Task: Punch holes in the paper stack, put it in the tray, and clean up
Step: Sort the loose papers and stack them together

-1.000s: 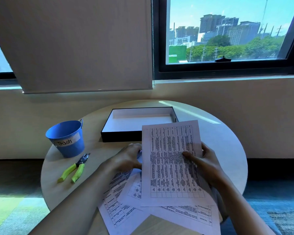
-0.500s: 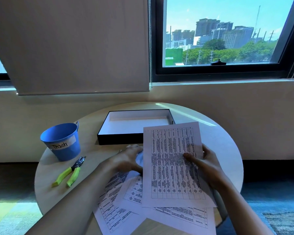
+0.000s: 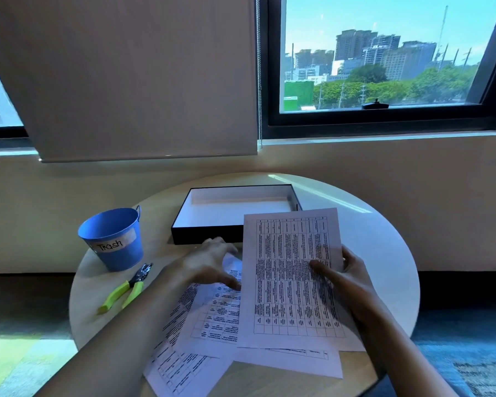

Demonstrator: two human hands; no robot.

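Observation:
A printed sheet with a table point(image 3: 292, 276) is held tilted above the round table by my right hand point(image 3: 347, 279), thumb on its face and fingers behind its right edge. Several more printed sheets point(image 3: 212, 322) lie fanned out loosely under it near the front edge. My left hand point(image 3: 209, 262) rests palm down on those loose sheets, fingers spread, just left of the held sheet. A black tray with a white inside point(image 3: 201, 233) sits behind the hands. A hole punch with yellow-green handles point(image 3: 126, 290) lies at the left.
A blue bucket labelled Trash point(image 3: 112, 239) stands at the table's left side, behind the punch. The round table point(image 3: 384, 253) has its edge close to the sheets at the front. A wall and window sill lie behind it.
The view has shifted slightly. My left hand has spread its fingers flatter over the loose sheets. The held sheet stays in my right hand.

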